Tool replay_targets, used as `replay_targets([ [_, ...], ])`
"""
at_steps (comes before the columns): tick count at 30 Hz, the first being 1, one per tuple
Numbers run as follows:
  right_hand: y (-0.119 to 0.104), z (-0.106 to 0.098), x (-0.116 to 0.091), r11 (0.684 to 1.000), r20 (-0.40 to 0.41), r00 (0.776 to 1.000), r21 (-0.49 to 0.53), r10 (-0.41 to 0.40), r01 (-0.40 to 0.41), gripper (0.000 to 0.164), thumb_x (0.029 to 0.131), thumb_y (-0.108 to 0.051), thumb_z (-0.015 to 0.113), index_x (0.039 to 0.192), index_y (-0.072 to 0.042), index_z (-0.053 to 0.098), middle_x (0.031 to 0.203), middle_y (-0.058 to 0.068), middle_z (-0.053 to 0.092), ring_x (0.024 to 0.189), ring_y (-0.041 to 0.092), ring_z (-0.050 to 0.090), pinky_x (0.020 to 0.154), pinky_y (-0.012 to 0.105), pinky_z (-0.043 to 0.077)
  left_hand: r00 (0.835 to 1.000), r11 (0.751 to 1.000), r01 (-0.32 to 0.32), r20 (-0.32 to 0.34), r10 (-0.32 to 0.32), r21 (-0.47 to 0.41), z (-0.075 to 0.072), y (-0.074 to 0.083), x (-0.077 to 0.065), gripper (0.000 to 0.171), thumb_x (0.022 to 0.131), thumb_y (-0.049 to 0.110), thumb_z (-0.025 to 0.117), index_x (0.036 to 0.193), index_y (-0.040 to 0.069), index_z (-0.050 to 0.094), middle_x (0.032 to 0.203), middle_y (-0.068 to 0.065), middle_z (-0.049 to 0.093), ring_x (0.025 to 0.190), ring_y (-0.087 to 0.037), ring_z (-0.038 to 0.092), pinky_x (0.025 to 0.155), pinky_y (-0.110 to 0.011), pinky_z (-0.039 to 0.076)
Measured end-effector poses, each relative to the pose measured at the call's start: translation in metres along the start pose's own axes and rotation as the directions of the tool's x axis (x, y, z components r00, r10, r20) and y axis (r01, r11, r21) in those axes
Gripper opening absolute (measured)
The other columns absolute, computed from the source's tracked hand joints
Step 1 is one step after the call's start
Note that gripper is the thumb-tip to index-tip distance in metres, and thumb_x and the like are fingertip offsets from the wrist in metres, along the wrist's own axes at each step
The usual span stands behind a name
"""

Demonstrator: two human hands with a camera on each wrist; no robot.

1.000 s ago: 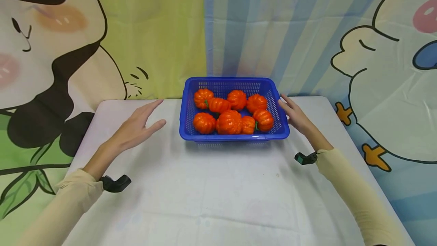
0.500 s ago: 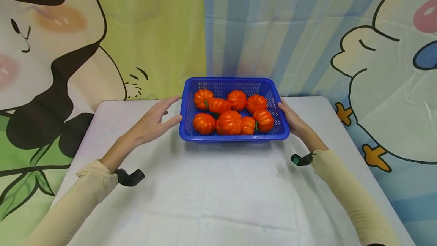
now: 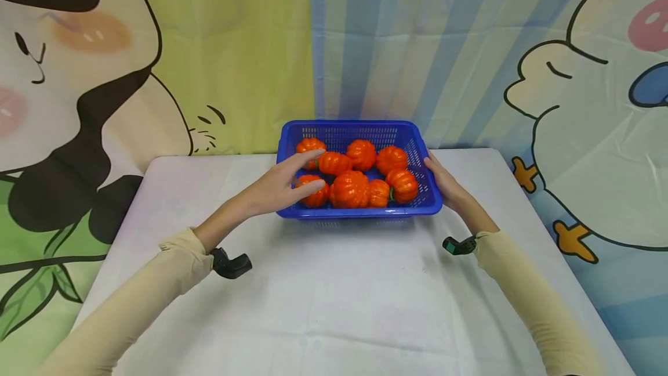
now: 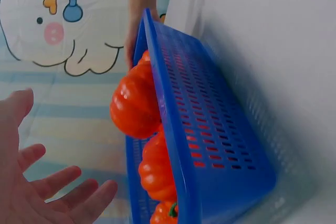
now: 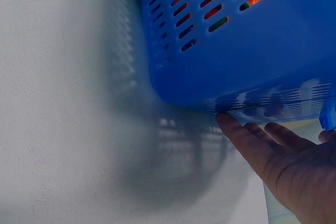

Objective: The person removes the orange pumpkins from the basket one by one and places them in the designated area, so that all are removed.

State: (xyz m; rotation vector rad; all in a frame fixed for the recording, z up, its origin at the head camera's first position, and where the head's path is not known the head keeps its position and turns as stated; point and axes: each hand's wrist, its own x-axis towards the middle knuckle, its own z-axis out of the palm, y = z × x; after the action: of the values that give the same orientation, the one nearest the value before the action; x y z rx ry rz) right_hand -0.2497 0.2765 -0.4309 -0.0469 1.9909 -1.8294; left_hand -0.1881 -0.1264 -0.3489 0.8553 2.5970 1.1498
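A blue plastic basket (image 3: 360, 212) with slotted walls stands toward the back of the table, holding several small orange ribbed pumpkins (image 3: 350, 189). My left hand (image 3: 273, 190) hovers over the basket's left end, thumb and fingers spread, partly covering the pumpkins there. In the left wrist view its fingers (image 4: 97, 203) are apart from the pumpkins and hold nothing. At the opposite end, my right hand (image 3: 447, 183) lies along the basket's outer right wall. The right wrist view has those extended fingers (image 5: 247, 140) against the basket's side, close to its bottom edge.
A white cloth covers the table (image 3: 334, 295). Right behind the basket hangs a cartoon-printed curtain (image 3: 250, 57). Each wrist carries a small black camera, one on the left (image 3: 232, 264) and one on the right (image 3: 459, 245).
My left hand has moved right, from beside the basket to above its left end. My right hand has shifted slightly left, closer against the basket's wall. Basket and pumpkins stay in place.
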Motion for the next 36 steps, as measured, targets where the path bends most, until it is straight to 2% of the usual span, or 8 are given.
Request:
replay_targets([
  [2, 0.005, -0.004, 0.002, 1.000, -0.004, 1.000, -0.008, -0.006, 0.006, 0.057, 0.106, -0.039, 0.018, 0.153, -0.036, -0.015, 0.165, 0.012, -0.001, 0.148, 0.041, 0.013, 0.120, 0.059, 0.013, 1.000, 1.000, 0.002, 0.018, -0.002, -0.008, 0.007, 0.003, 0.009, 0.071, 0.092, 0.055, 0.055, 0.152, 0.027, 0.029, 0.157, 0.003, 0.033, 0.135, -0.023, 0.046, 0.101, -0.045, 0.051],
  [9, 0.010, -0.007, 0.003, 0.999, -0.028, 0.999, -0.028, -0.019, 0.019, 0.058, 0.105, -0.044, 0.020, 0.153, -0.039, -0.012, 0.165, 0.009, 0.000, 0.149, 0.040, 0.013, 0.121, 0.058, 0.013, 0.996, 0.997, 0.009, 0.086, -0.016, 0.082, 0.031, 0.010, 0.046, 0.070, 0.090, 0.063, 0.053, 0.149, 0.031, 0.035, 0.154, 0.000, 0.037, 0.142, -0.022, 0.037, 0.113, -0.051, 0.038],
  [15, 0.002, -0.001, -0.005, 1.000, -0.025, 1.000, -0.010, -0.012, 0.012, 0.057, 0.107, -0.037, 0.019, 0.154, -0.034, -0.012, 0.165, 0.010, 0.000, 0.149, 0.040, 0.013, 0.121, 0.058, 0.014, 0.991, 0.991, -0.024, 0.133, 0.006, 0.134, 0.047, 0.009, 0.068, 0.065, 0.090, 0.056, 0.058, 0.147, 0.028, 0.041, 0.148, -0.003, 0.045, 0.135, -0.021, 0.043, 0.110, -0.046, 0.042],
  [20, -0.004, 0.003, -0.011, 1.000, -0.021, 1.000, -0.016, -0.023, 0.022, 0.057, 0.107, -0.035, 0.019, 0.154, -0.032, -0.013, 0.165, 0.010, -0.003, 0.150, 0.041, 0.010, 0.121, 0.059, 0.012, 0.985, 0.989, -0.026, 0.173, 0.000, 0.148, 0.053, 0.009, 0.071, 0.064, 0.090, 0.051, 0.062, 0.145, 0.024, 0.044, 0.145, -0.007, 0.046, 0.132, -0.024, 0.046, 0.108, -0.048, 0.043],
  [24, -0.005, 0.005, -0.009, 0.999, -0.023, 0.999, -0.017, -0.027, 0.027, 0.058, 0.106, -0.036, 0.019, 0.154, -0.032, -0.013, 0.165, 0.009, -0.004, 0.150, 0.040, 0.009, 0.121, 0.058, 0.010, 0.979, 0.985, 0.001, 0.199, -0.035, 0.172, 0.056, 0.007, 0.070, 0.067, 0.089, 0.054, 0.062, 0.146, 0.026, 0.042, 0.145, -0.008, 0.046, 0.131, -0.026, 0.047, 0.108, -0.050, 0.043],
  [29, -0.004, 0.008, -0.002, 0.999, -0.016, 0.999, -0.027, -0.040, 0.039, 0.057, 0.106, -0.037, 0.019, 0.154, -0.033, -0.012, 0.165, 0.009, -0.003, 0.150, 0.040, 0.009, 0.121, 0.058, 0.011, 0.981, 0.983, 0.036, 0.179, -0.069, 0.183, 0.057, 0.001, 0.068, 0.066, 0.086, 0.056, 0.064, 0.143, 0.030, 0.045, 0.143, -0.006, 0.048, 0.129, -0.026, 0.049, 0.107, -0.051, 0.044],
  [36, -0.006, 0.008, -0.007, 0.998, -0.030, 0.999, -0.043, -0.039, 0.038, 0.058, 0.107, -0.033, 0.019, 0.155, -0.028, -0.013, 0.165, 0.009, -0.003, 0.150, 0.040, 0.009, 0.120, 0.059, 0.012, 0.993, 0.991, -0.011, 0.117, -0.004, 0.134, 0.051, -0.002, 0.071, 0.060, 0.085, 0.046, 0.069, 0.138, 0.024, 0.053, 0.138, -0.006, 0.053, 0.124, -0.025, 0.051, 0.103, -0.048, 0.048],
])
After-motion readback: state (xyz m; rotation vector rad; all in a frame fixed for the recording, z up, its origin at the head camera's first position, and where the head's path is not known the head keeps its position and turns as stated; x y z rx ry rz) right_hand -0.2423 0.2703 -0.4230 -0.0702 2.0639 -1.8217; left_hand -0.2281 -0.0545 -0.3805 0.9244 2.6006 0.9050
